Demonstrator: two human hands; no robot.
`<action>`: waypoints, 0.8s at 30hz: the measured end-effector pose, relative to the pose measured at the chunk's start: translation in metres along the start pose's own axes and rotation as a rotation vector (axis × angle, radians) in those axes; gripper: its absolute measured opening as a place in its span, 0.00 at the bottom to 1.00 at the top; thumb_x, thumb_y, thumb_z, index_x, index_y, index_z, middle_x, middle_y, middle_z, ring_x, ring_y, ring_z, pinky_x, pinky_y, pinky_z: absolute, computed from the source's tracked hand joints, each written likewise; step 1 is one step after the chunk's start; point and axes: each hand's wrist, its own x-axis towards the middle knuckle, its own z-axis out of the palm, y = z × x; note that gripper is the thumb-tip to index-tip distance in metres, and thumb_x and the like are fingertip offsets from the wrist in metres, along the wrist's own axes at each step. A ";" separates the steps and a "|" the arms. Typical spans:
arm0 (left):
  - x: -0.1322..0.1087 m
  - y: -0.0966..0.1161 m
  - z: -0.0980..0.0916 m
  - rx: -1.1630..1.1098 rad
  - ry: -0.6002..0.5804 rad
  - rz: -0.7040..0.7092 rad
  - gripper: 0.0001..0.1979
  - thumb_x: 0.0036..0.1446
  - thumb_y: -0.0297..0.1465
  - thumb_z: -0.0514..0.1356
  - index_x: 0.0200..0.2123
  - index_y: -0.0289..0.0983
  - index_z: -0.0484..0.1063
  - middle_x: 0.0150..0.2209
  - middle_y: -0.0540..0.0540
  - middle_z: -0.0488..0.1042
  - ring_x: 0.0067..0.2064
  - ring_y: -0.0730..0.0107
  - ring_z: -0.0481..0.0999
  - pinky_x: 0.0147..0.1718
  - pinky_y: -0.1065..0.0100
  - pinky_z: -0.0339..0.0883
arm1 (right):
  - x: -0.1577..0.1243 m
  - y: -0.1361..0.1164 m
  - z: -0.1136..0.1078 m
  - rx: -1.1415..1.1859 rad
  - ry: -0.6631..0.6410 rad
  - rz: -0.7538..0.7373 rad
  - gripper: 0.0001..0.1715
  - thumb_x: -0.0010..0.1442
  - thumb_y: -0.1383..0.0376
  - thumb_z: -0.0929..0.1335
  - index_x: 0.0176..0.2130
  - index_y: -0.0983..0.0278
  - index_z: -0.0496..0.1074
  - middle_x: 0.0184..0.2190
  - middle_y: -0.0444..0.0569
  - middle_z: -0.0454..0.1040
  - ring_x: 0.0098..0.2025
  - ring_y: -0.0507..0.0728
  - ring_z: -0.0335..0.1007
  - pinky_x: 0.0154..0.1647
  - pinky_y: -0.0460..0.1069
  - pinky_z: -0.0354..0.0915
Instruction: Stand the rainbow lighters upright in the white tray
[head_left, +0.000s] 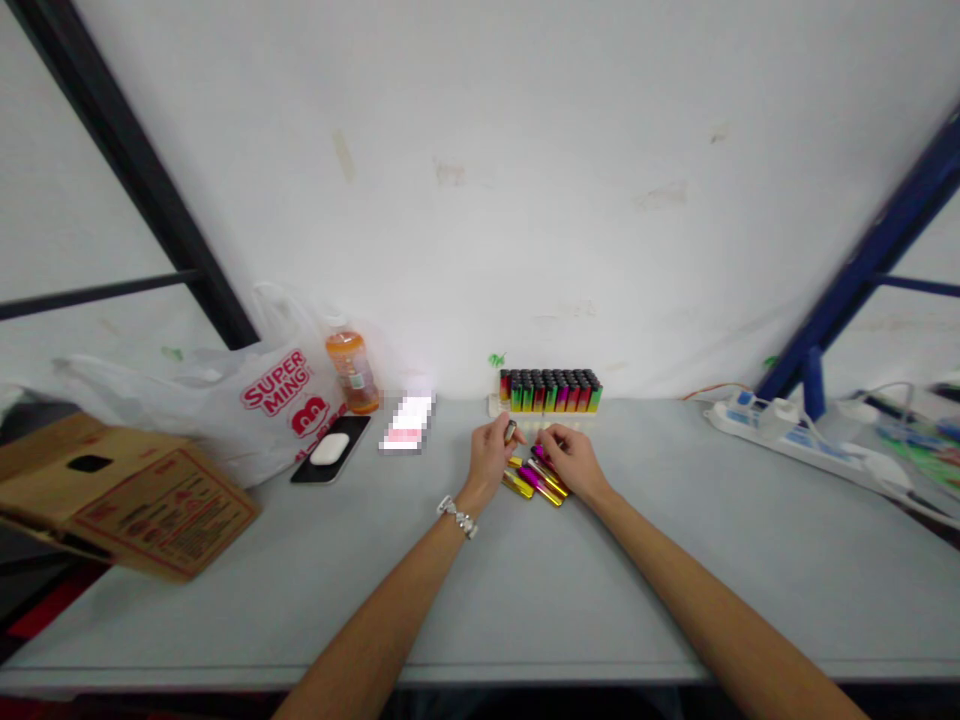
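My left hand (491,455) is closed around a small item with a dark metallic end, perhaps a lighter; a silver bracelet (457,517) circles that wrist. Beside it, my right hand (576,460) has its fingers drawn together at the loose shiny yellow and magenta lighters (541,482) on the grey table; what its fingertips hold is hidden. More loose lighters lie between and below the hands. Behind them, against the wall, several multicoloured lighters with black tops (551,391) stand upright in tight rows.
On the left are a cardboard box (165,510), a white plastic bag (225,400), an orange drink bottle (351,370) and a phone (306,470) with a white case (329,449) on it. A white power strip (810,442) with cables lies at the right.
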 end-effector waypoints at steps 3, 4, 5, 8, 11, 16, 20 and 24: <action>0.002 -0.001 0.002 -0.008 0.049 0.018 0.24 0.57 0.46 0.56 0.17 0.35 0.68 0.15 0.52 0.58 0.22 0.75 0.61 0.22 0.72 0.54 | 0.000 -0.001 0.000 -0.014 -0.004 0.001 0.20 0.62 0.55 0.62 0.26 0.64 0.71 0.21 0.45 0.71 0.26 0.53 0.65 0.29 0.47 0.59; 0.002 -0.001 0.003 -0.010 0.065 0.028 0.23 0.56 0.45 0.56 0.17 0.35 0.68 0.16 0.51 0.59 0.22 0.75 0.62 0.22 0.72 0.55 | 0.000 -0.001 0.000 -0.017 -0.002 0.003 0.20 0.62 0.55 0.62 0.26 0.64 0.71 0.21 0.44 0.71 0.26 0.53 0.65 0.29 0.47 0.58; 0.003 -0.001 0.003 -0.012 0.077 0.038 0.23 0.56 0.44 0.56 0.17 0.35 0.68 0.16 0.51 0.60 0.22 0.75 0.61 0.22 0.73 0.55 | 0.000 -0.001 0.001 -0.022 -0.003 0.003 0.20 0.62 0.55 0.62 0.26 0.64 0.71 0.21 0.44 0.71 0.25 0.53 0.65 0.29 0.47 0.58; 0.003 -0.002 0.004 -0.007 0.088 0.055 0.22 0.56 0.43 0.56 0.17 0.35 0.67 0.17 0.52 0.59 0.21 0.77 0.59 0.21 0.73 0.53 | 0.000 0.000 0.001 -0.043 -0.011 0.000 0.20 0.61 0.56 0.62 0.25 0.64 0.71 0.20 0.44 0.71 0.25 0.53 0.65 0.28 0.46 0.58; 0.002 -0.001 0.004 0.011 0.070 0.046 0.20 0.56 0.41 0.56 0.17 0.35 0.67 0.16 0.52 0.58 0.20 0.79 0.56 0.20 0.73 0.51 | 0.000 0.001 0.002 -0.064 -0.039 0.009 0.18 0.61 0.57 0.62 0.25 0.64 0.71 0.21 0.44 0.71 0.25 0.53 0.65 0.29 0.46 0.58; 0.000 0.000 0.004 -0.002 0.060 0.019 0.20 0.57 0.41 0.55 0.17 0.36 0.65 0.15 0.53 0.57 0.21 0.77 0.58 0.21 0.73 0.53 | 0.000 0.003 0.002 -0.115 -0.081 0.000 0.18 0.60 0.59 0.62 0.26 0.65 0.73 0.22 0.45 0.73 0.25 0.53 0.65 0.29 0.47 0.58; 0.000 -0.002 0.003 -0.003 0.052 0.010 0.21 0.57 0.42 0.55 0.18 0.36 0.65 0.15 0.53 0.56 0.21 0.77 0.58 0.21 0.73 0.53 | 0.001 0.003 0.002 -0.122 -0.090 -0.008 0.18 0.60 0.59 0.62 0.27 0.65 0.73 0.23 0.46 0.74 0.26 0.52 0.65 0.30 0.47 0.58; 0.001 -0.003 0.003 0.013 0.054 0.025 0.23 0.57 0.46 0.54 0.17 0.36 0.65 0.14 0.54 0.54 0.19 0.78 0.55 0.19 0.73 0.50 | 0.001 0.003 0.002 -0.130 -0.088 -0.017 0.18 0.60 0.59 0.62 0.25 0.65 0.72 0.22 0.45 0.73 0.25 0.52 0.64 0.29 0.47 0.58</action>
